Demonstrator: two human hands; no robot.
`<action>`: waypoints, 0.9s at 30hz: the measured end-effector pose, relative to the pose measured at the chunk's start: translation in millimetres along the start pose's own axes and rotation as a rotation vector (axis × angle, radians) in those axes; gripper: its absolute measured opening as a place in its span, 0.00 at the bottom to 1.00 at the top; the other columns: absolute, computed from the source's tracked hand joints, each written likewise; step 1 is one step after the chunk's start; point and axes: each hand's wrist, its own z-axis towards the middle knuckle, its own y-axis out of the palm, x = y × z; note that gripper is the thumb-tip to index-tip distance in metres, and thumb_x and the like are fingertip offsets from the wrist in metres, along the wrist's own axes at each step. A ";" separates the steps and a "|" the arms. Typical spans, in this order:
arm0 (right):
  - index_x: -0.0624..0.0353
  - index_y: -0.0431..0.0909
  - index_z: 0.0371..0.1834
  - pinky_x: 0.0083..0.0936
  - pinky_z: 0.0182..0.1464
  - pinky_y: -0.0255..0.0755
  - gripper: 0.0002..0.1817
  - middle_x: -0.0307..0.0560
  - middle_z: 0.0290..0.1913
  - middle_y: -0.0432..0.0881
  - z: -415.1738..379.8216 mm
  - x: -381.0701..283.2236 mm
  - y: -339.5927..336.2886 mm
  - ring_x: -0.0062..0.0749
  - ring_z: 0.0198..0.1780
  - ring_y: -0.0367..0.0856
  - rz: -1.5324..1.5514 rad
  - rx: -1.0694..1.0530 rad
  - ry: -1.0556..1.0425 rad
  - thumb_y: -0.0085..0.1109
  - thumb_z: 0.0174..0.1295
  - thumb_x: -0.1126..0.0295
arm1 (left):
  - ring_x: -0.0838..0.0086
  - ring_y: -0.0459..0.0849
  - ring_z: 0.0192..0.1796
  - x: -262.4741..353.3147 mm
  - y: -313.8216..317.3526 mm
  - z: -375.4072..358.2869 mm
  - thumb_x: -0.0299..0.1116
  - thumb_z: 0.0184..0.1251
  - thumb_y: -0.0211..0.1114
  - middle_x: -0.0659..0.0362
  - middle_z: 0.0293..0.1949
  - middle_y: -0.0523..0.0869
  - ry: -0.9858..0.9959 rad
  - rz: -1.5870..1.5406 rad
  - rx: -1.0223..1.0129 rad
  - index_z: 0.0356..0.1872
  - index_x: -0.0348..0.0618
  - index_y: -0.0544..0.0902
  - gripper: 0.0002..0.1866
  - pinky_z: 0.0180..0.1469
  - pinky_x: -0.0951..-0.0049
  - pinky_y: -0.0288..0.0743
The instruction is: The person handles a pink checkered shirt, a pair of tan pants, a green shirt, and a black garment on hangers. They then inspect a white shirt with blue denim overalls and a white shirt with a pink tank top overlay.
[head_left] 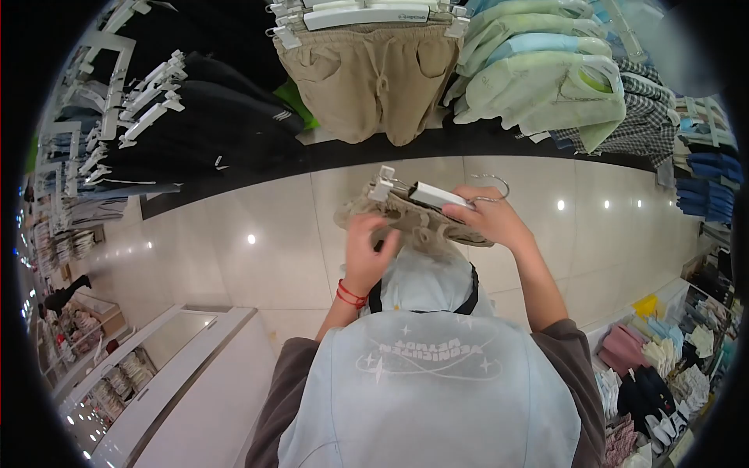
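Note:
My right hand [495, 222] is closed around a white clip hanger [438, 196], with its metal hook sticking out past my fingers. Beige shorts [425, 226] hang from this hanger in front of my chest, their waistband bunched and drawstring partly visible. Beside the left end of the shorts, below the hanger's white clip [382, 185], is my left hand [365, 253], a red bracelet on its wrist. Its thumb stands apart from the bent fingers, which are slightly blurred; whether they touch the cloth is hard to make out.
Ahead, a rack carries similar beige shorts [374, 78] on white hangers. Pale green tops [538, 93] hang to their right, black garments [226, 109] to their left. A white display unit [211, 382] stands at lower left. Folded and hung clothes [655, 351] fill the lower right.

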 end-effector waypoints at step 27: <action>0.60 0.74 0.32 0.21 0.26 0.66 0.18 0.43 0.24 0.76 -2.9 23.4 -9.9 0.22 0.22 0.72 0.118 0.276 0.176 0.52 0.61 0.54 | 0.83 0.71 0.25 -42.0 13.9 -26.8 0.37 0.68 0.51 0.64 0.20 0.75 -0.546 -0.492 -0.470 0.30 0.38 0.76 0.13 0.29 0.83 0.65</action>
